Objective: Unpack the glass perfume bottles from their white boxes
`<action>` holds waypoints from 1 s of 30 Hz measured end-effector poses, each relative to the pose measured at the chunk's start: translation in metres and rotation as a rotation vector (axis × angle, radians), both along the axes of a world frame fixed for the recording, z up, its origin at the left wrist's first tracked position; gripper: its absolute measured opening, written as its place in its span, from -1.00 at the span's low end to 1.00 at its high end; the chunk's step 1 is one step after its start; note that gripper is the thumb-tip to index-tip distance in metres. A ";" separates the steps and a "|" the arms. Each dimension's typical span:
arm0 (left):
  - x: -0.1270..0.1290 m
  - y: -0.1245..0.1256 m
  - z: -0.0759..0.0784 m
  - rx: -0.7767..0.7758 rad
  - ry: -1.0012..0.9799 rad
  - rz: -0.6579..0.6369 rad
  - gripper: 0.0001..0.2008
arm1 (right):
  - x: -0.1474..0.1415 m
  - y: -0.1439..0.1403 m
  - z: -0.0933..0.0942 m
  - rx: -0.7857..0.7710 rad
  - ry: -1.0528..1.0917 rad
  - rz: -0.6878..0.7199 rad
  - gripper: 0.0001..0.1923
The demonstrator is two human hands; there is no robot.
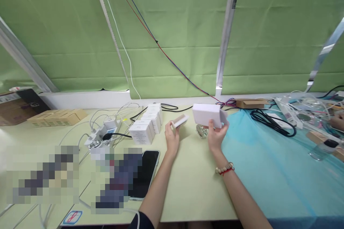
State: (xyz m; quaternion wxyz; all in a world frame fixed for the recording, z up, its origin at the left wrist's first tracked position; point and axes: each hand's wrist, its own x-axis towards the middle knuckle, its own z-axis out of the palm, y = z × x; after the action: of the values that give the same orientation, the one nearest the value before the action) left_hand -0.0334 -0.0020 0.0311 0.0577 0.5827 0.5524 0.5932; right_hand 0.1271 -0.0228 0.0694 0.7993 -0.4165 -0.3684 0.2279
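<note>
My right hand (215,136) grips a white cardboard box (206,113) from its near side, above the table. The box is tilted, and a flap stands out at its right end. In my left hand (172,137) is a small flat white piece (180,121) with a brownish face, perhaps folded card. A gap separates the two held things. Just below the white box, left of my right fingers, a shiny round glass-like object (201,131) sits on the table. Several closed white boxes (142,132) stand in a row to the left of my left hand.
A dark-screened tablet (146,173) lies by my left forearm, near a power strip (100,134) with cables. Kraft boxes (57,117) stand at the far left. Right, a blue sheet (258,161) carries a coiled black cable (274,121) and a bottle (323,150). Another person's hand (338,121) shows there.
</note>
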 end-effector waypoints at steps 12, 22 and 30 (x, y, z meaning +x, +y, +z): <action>-0.011 0.003 -0.002 -0.401 -0.281 0.191 -0.54 | 0.008 0.004 -0.001 -0.225 -0.065 0.273 -0.10; 0.004 -0.009 0.020 -0.123 -0.308 -0.054 -0.57 | 0.006 0.014 -0.009 -0.274 -0.045 0.353 -0.37; 0.023 -0.019 0.022 -0.330 -0.550 -0.265 -0.51 | -0.004 0.004 -0.016 -0.397 -0.238 0.776 -0.39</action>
State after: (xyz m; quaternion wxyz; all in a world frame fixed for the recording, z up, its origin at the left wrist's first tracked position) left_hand -0.0105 -0.0207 0.0530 0.3745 0.4502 0.5243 0.6181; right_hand 0.1231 -0.0188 0.0534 0.5117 -0.4160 -0.5357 0.5274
